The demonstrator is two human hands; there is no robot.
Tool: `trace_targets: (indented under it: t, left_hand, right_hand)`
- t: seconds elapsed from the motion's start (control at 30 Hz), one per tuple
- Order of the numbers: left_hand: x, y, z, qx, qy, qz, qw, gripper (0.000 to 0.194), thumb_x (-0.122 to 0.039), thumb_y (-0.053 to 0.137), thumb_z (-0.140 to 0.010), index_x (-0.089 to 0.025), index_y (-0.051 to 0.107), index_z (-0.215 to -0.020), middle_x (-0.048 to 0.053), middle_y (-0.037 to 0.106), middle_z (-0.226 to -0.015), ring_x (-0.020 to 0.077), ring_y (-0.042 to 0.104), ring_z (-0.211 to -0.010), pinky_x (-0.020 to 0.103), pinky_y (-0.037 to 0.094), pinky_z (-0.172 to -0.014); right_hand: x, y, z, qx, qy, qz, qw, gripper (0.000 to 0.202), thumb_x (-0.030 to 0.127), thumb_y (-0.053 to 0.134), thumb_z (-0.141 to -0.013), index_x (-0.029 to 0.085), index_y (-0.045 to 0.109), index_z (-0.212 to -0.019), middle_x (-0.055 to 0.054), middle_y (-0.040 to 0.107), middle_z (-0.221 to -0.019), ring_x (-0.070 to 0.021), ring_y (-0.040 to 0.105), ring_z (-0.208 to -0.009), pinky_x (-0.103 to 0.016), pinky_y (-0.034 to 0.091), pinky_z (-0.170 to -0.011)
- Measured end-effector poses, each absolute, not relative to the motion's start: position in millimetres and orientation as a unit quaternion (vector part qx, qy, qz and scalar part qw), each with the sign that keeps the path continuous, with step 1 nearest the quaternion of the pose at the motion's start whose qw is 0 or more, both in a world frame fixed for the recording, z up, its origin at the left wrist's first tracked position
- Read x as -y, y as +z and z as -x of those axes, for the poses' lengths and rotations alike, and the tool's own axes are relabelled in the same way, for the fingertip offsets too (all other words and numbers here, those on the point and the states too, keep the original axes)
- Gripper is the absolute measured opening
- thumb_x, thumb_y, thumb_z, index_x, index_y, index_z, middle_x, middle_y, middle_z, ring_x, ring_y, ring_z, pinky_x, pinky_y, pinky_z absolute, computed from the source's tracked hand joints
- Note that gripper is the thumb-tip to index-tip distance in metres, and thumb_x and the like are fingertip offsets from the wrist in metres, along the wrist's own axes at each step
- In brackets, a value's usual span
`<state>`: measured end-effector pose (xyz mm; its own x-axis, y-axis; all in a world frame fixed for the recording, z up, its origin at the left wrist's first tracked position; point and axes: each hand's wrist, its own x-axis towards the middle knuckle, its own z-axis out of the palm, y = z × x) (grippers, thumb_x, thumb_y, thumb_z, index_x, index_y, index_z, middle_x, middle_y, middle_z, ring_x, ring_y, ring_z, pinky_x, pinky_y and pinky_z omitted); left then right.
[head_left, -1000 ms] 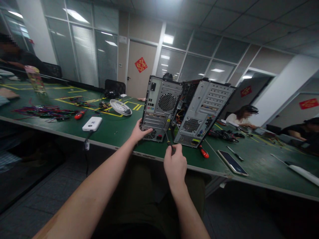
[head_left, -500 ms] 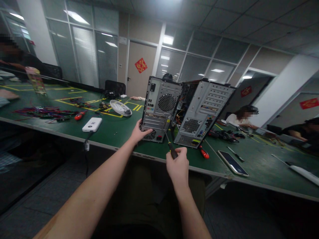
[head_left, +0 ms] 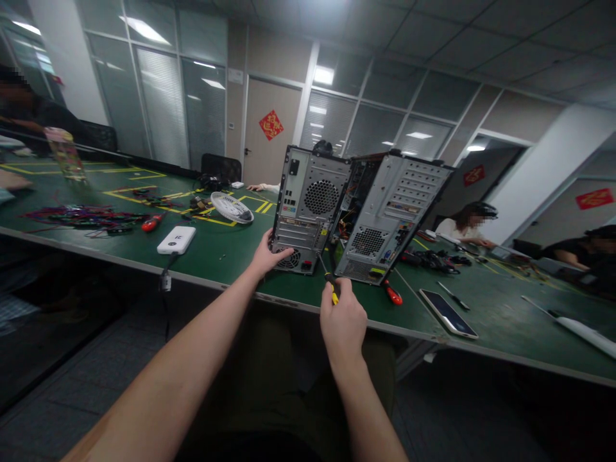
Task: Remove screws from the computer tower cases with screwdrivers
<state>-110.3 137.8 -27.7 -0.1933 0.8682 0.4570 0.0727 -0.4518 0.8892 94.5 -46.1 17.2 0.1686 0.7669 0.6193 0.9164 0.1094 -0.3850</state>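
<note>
Two computer cases stand close together at the table's edge with their back panels towards me. On the left computer case [head_left: 304, 223], my left hand [head_left: 269, 256] grips the lower left edge. Its thumb lies across the bottom fan grille; the other fingers are hidden behind the side. My right hand [head_left: 343, 309] is closed round the black and yellow handle of a screwdriver [head_left: 330, 280]. The shaft points up and left, its tip at the panel's lower right edge; the screw, if any, is too small to make out. Beside it leans the right computer case [head_left: 368, 242].
A red-handled tool [head_left: 393, 294], a phone [head_left: 447, 312] and a pen-like tool [head_left: 453, 296] lie to the right. Leftward are a white power bank [head_left: 176, 240], a white plastic basket [head_left: 231, 208] and tangled cables [head_left: 91, 218]. Other people sit around the table.
My right hand has turned about the screwdriver, and more of the handle's yellow part now shows. The tip stays at the panel edge. My left hand keeps its hold.
</note>
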Motion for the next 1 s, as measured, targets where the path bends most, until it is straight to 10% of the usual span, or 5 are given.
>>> trace_targets:
  t: [0.33,1.0]
  left_hand:
    - [-137,-26,110,-0.431,0.64,-0.554,0.312,0.108,-0.051,0.095,-0.065,-0.02,0.045,-0.155,0.019,0.06,-0.152,0.0337,0.06,-0.14,0.051,0.042,-0.123]
    - [-139,-29,111,-0.429,0.643,-0.554,0.309,0.108,-0.051,0.095,-0.066,-0.021,0.044,-0.156,0.019,0.06,-0.153,0.0331,0.059,-0.142,0.051,0.042,-0.123]
  right_hand:
    - [40,9,-96,0.636,-0.077,0.595,0.486,0.015,0.018,0.056,-0.088,0.023,0.053,-0.102,-0.009,0.053,-0.11,-0.0228,0.061,-0.09,-0.034,0.051,-0.076]
    - [44,17,-93,0.657,-0.099,0.626,0.409,0.023,0.03,0.04,-0.11,0.02,0.061,-0.111,-0.006,0.061,-0.095,-0.0215,0.063,-0.084,-0.03,0.046,-0.072]
